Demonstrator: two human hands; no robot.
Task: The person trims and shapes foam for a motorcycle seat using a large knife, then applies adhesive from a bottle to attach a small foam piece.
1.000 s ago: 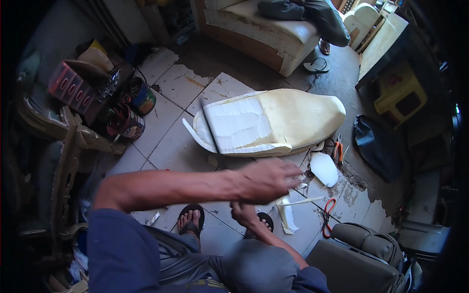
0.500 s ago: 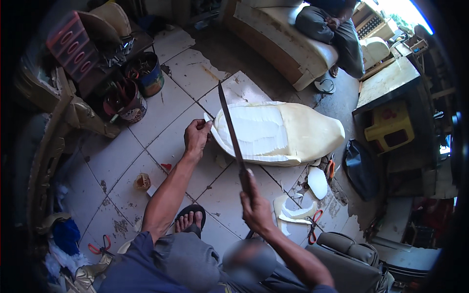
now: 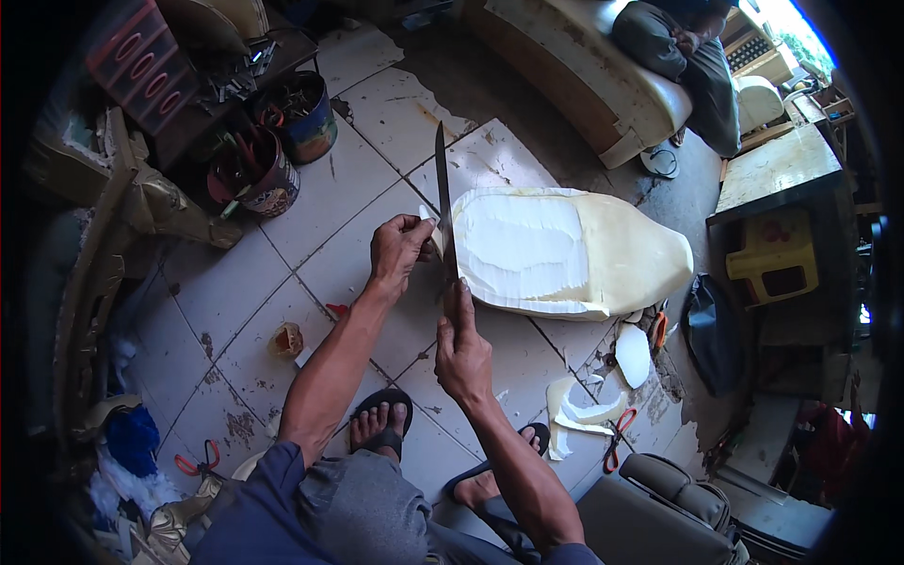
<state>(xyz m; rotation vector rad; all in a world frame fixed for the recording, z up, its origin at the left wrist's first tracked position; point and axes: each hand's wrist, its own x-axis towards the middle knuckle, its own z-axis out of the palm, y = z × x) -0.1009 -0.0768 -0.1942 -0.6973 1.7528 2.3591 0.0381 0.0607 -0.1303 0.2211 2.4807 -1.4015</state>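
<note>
A long knife (image 3: 443, 179) rises upright in my right hand (image 3: 463, 356), fingers closed around its handle and the index finger stretched along it. The blade lies by the left end of a cream foam seat pad (image 3: 636, 247), whose top shows a white, rough-cut hollow. My left hand (image 3: 400, 252) is closed in a pinch on a thin white foam strip (image 3: 427, 215) just left of the blade. Whether that strip still joins the pad I cannot tell.
Foam offcuts (image 3: 579, 414) lie by red-handled scissors (image 3: 619, 438) at right. More scissors (image 3: 196, 461) lie at lower left. Tool-filled buckets (image 3: 273, 193) stand at upper left. A person (image 3: 702, 71) sits on an unfinished sofa (image 3: 565, 71) at the back. A yellow stool (image 3: 772, 259) is at right.
The knife has come down and along the pad's left end. My left hand has pulled the foam strip slightly away from the pad's edge. The whole view has shifted a little.
</note>
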